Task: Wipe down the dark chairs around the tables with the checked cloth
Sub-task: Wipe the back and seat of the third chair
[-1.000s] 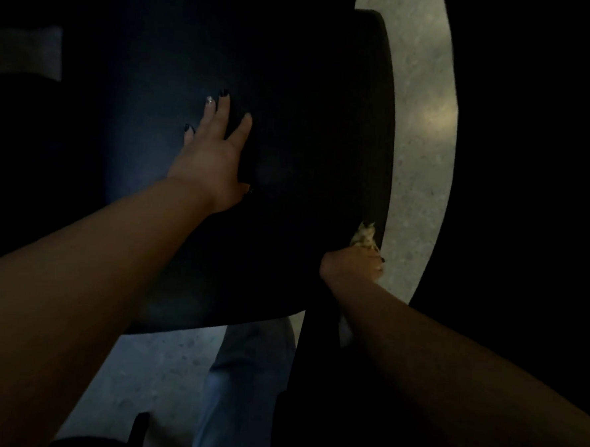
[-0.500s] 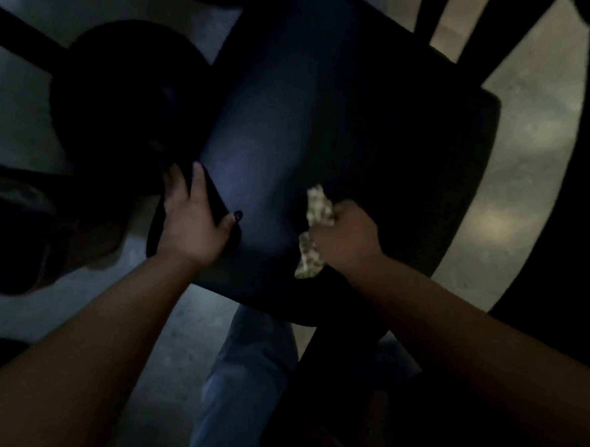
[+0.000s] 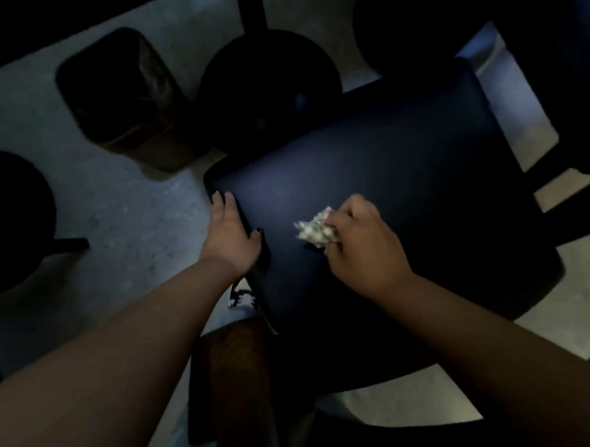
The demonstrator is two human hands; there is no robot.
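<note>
Chair [image 3: 411, 168] unlabelled; right hand [image 3: 361, 244] grips cloth [image 3: 315, 228]; left hand [image 3: 232, 235] grips edge

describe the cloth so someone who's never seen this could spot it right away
Start at the large dark padded chair seat filling the middle of the view. Near its front left part, the right hand holds a small bunched pale checked cloth against the seat. It is the only light, crumpled thing on that dark surface; the left hand beside it grips just the seat's edge.

Dark navy padded chair seat [image 3: 393, 181]; pale crumpled cloth w/ faint check [image 3: 315, 229]; mottled grey concrete floor [image 3: 122, 206]; black round stool [image 3: 271, 87] upper centre.
</note>
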